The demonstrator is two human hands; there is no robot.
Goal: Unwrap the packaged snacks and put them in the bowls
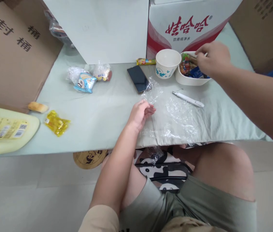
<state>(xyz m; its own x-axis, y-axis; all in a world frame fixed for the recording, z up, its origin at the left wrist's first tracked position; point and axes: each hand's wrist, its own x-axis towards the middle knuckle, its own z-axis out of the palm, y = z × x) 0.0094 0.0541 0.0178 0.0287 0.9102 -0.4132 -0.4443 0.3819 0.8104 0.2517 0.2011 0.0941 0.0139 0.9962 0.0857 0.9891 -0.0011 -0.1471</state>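
Observation:
My left hand [141, 114] is loosely closed over the table, thumb and fingers curled on crumpled clear plastic film [177, 119]. The film spreads over the cloth to its right and hangs past the front edge. At the back right, my right hand [215, 58] reaches over a white oval tub [192, 81], its fingers pinched together. A small white bit shows at the fingertips, too little to name. Wrapped snacks [186, 66] in several colours lie in the tub. A white pen-like cutter [188, 98] rests on the film's far edge. Left of the tub stands a white paper bowl [166, 69].
A black phone [138, 79] and a yellow snack stick [146, 61] lie behind my left hand. Farther left are wrapped snacks [85, 82], a small bread roll [38, 107], a yellow wrapper [57, 123] and a large yellow bottle [8, 132]. Boxes [117, 29] border the back.

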